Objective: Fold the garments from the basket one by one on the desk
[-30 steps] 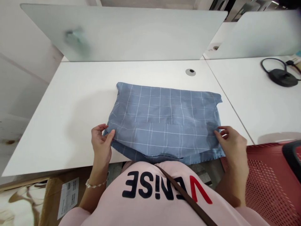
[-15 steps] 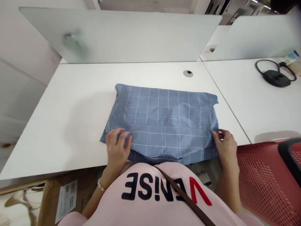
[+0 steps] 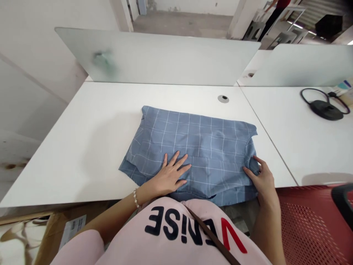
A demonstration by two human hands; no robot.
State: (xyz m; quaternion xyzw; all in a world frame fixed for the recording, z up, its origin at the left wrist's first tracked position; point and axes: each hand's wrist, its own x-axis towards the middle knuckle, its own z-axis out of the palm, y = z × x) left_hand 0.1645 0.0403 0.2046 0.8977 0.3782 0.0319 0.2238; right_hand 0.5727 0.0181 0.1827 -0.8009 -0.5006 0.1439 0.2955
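Note:
A folded blue checked garment (image 3: 204,143) with thin white lines lies on the white table, its near edge hanging slightly over the front by my body. Its exact kind cannot be made out. Flat on the near middle part of the cloth rests my left hand (image 3: 171,175), fingers spread, holding nothing. At the right side of the garment my right hand (image 3: 261,178) has thumb and fingers on either side of a bunched fold, pinching it. The lower left corner of the cloth sticks out in a second layer.
A frosted divider (image 3: 165,59) stands along the back of the white table (image 3: 91,147). A cable hole (image 3: 223,99) sits near it. On the right are a black cabled device (image 3: 327,109) and a red chair (image 3: 306,221). A cardboard box (image 3: 52,239) is below left.
My left hand has moved right from the cloth's left edge and now lies flat on it. My right hand stays at the right edge, pinching a fold. The view has tilted up.

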